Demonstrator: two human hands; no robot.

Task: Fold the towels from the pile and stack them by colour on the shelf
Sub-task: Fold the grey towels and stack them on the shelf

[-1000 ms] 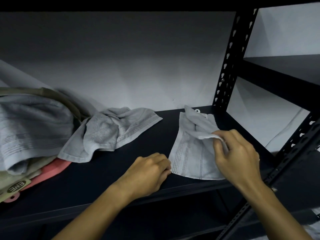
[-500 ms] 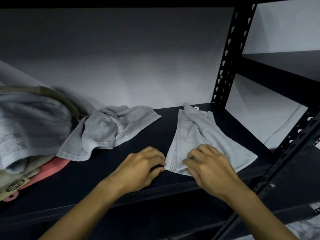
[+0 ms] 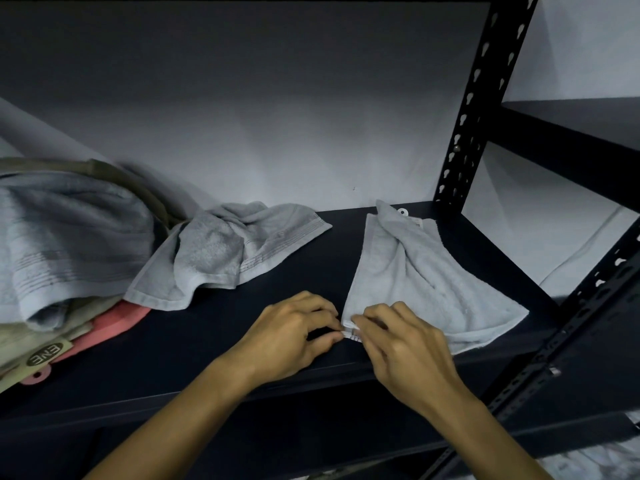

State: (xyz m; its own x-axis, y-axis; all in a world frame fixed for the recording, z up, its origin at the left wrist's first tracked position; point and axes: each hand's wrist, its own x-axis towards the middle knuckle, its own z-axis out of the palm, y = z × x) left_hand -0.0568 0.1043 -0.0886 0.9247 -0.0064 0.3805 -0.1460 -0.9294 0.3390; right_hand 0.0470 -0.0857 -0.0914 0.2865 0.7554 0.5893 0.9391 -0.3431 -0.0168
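Two hands, left hand (image 3: 291, 336) and right hand (image 3: 405, 344), pinch one grey towel (image 3: 415, 282).

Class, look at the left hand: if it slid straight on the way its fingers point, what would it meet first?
The left hand points right, so it would meet the near corner of the pale grey towel it already pinches, then probably the right hand.

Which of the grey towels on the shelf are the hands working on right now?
The light grey towel spread flat at the right, near the black upright. Both hands pinch its near-left corner. The crumpled grey towel mid-shelf and the grey one on the pile lie untouched.
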